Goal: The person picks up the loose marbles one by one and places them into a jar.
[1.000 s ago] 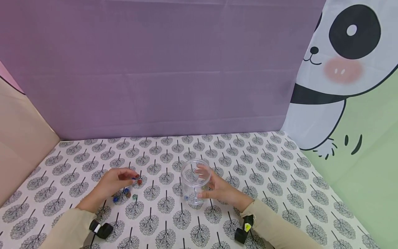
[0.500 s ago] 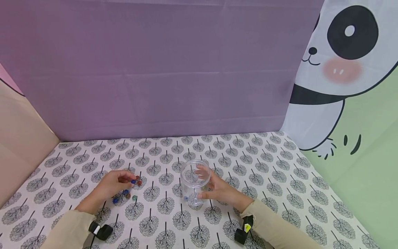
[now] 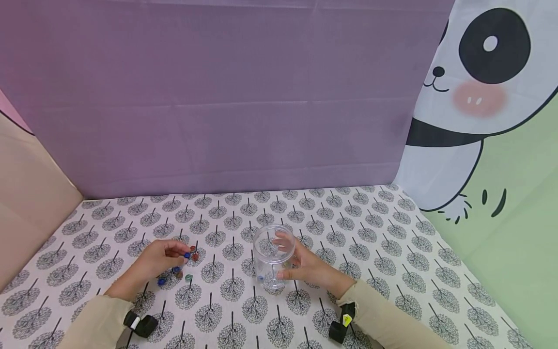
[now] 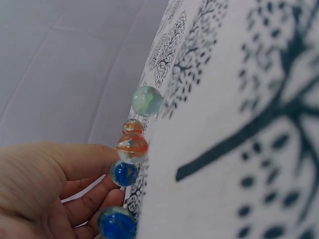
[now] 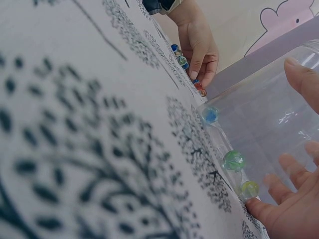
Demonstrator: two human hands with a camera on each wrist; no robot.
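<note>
A purple backdrop (image 3: 218, 97) stands behind the tabletop (image 3: 370, 232), which is covered with a white cloth printed with dark trees. A panda curtain (image 3: 479, 97) hangs at the right.

A clear jar (image 3: 273, 257) stands upright near the middle of the tabletop, mouth open at the top. The right hand (image 3: 307, 266) holds it from the right side: the thumb lies against the near wall and the fingers (image 3: 283, 240) curl round the far wall, seen through the plastic. In the right wrist view the jar (image 5: 259, 144) contains three marbles on its floor: a blue one (image 5: 211, 115), a green one (image 5: 233, 161) and a yellow-green one (image 5: 249, 188).

The left hand (image 3: 154, 264) rests on the tabletop to the left of the jar, well apart from it. Its thumb and fingers are curled together and pinch a blue marble (image 3: 187, 255) at the fingertips. In the left wrist view the left hand (image 4: 45, 189) has that blue marble (image 4: 124, 173) between thumb and finger.

A loose group of marbles lies on the cloth at the left hand. A red marble (image 3: 195, 256) sits just beside the fingertips. A second blue marble (image 3: 162, 280) and a green marble (image 3: 189, 277) lie nearer the person. The left wrist view shows an orange-striped marble (image 4: 132, 147), a smaller orange one (image 4: 132, 126) and a pale green marble (image 4: 147, 100) in a row beyond the pinched one.

Both forearms wear beige sleeves (image 3: 383, 320), each with a black wrist device (image 3: 342, 322).
</note>
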